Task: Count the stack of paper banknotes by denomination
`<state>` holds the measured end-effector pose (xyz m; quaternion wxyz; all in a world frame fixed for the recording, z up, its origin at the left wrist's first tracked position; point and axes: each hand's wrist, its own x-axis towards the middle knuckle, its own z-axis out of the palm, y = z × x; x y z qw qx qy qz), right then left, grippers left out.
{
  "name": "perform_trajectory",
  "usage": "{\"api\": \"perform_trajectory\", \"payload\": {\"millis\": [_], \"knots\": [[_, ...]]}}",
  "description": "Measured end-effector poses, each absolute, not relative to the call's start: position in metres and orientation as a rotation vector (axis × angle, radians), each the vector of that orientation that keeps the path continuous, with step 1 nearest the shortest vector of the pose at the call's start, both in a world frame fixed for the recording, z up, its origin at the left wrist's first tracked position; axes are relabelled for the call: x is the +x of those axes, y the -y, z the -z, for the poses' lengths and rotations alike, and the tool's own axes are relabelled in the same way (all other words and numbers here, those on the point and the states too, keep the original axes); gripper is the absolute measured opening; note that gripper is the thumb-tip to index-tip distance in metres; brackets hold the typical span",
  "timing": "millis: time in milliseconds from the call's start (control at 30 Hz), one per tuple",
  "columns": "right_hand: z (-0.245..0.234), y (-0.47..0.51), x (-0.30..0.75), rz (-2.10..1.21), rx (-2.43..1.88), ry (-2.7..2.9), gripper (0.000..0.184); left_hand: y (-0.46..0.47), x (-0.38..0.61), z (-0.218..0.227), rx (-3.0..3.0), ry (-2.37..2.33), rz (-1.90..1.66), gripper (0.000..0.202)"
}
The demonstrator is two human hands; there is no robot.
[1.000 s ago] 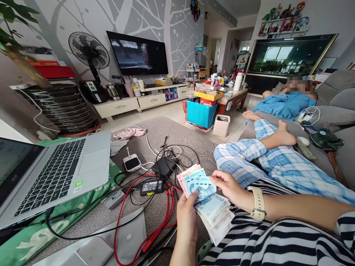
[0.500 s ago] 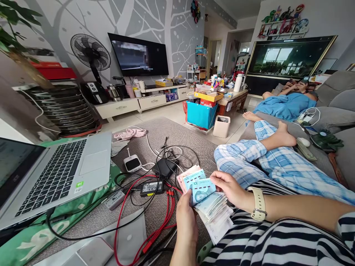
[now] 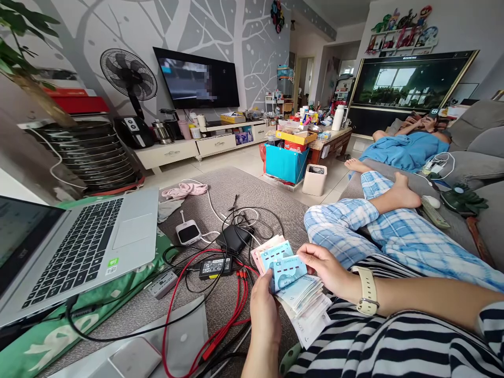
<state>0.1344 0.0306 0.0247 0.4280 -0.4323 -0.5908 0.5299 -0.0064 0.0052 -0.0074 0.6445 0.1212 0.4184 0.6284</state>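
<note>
The left hand (image 3: pixel 265 304) grips a fanned stack of banknotes (image 3: pixel 305 299); the right hand (image 3: pixel 325 265) pinches a blue note (image 3: pixel 289 273) by its corner. A laptop (image 3: pixel 132 231) rests on a green cloth (image 3: pixel 104 293) near tangled cables (image 3: pixel 244 291).

- Two hands, lower centre: left hand (image 3: pixel 265 310) and right hand (image 3: pixel 326 265).
- One wad of notes (image 3: pixel 290 273), lower centre; two show a 10, the rest overlap too closely to count.
- One watch (image 3: pixel 367 290), lower right.
- Two bare feet (image 3: pixel 402 192), right of centre.
- One laptop (image 3: pixel 132 231), lower left.
- One adapter (image 3: pixel 212 269), one black box (image 3: pixel 231 242) and one white gadget (image 3: pixel 188 233), lower centre.
- Several red cables (image 3: pixel 238 299), bottom centre, too bunched to count.
- One remote (image 3: pixel 435 214) and one mouse (image 3: pixel 432 201), middle right.
- Two big screens (image 3: pixel 185 79), upper left of centre and upper right.
- One fan (image 3: pixel 128 76) and one plant (image 3: pixel 43 97), upper left.
- One clock (image 3: pixel 277 16), top centre.
- One bin (image 3: pixel 315 182) and one blue box (image 3: pixel 285 164), centre.
</note>
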Motion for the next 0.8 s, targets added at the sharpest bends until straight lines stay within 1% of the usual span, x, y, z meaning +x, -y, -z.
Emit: {"api": "perform_trajectory", "payload": {"millis": [300, 533, 800], "knots": [[-0.021, -0.0303, 0.1355, -1.35, -1.059, 1.461, 0.033, -0.0047, -0.0059, 0.0047, 0.259, -0.967, -1.425, 0.04], [-0.0184, -0.0292, 0.1353, -1.37, -1.046, 1.441, 0.029, -0.0052, -0.007, 0.0083, 0.272, -0.983, -1.446, 0.042], [-0.0197, -0.0283, 0.1344, -1.381, -1.026, 1.443, 0.03, -0.0052, -0.0074, 0.0077, 0.267, -0.992, -1.434, 0.04]]}}
